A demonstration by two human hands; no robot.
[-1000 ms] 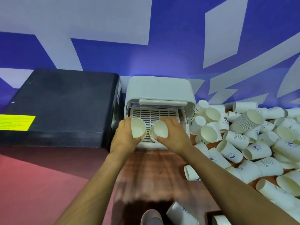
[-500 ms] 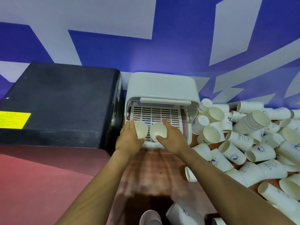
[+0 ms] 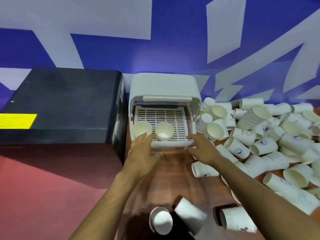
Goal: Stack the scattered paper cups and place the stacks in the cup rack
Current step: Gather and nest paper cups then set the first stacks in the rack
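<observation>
The white cup rack (image 3: 165,87) stands open against the wall, its slotted tray (image 3: 174,118) showing. Two cup stacks stand upright at the tray's front left: one (image 3: 142,129) in the corner, another (image 3: 164,131) beside it. My left hand (image 3: 142,151) is just in front of them, fingers spread, its fingertips close to the left stack, holding nothing. My right hand (image 3: 201,148) hovers at the tray's front right corner, fingers relaxed and empty. A heap of scattered white paper cups (image 3: 259,135) lies to the right, with a nested stack (image 3: 254,116) lying on top.
A large black box (image 3: 62,108) with a yellow label sits left of the rack. Near the bottom edge lie three loose cups (image 3: 162,220), (image 3: 190,217), (image 3: 237,220) on the brown table (image 3: 169,174). Red floor shows at lower left.
Both hands set their cup stacks down on the tray, let go and drew back toward me. The right hand has shifted to the right.
</observation>
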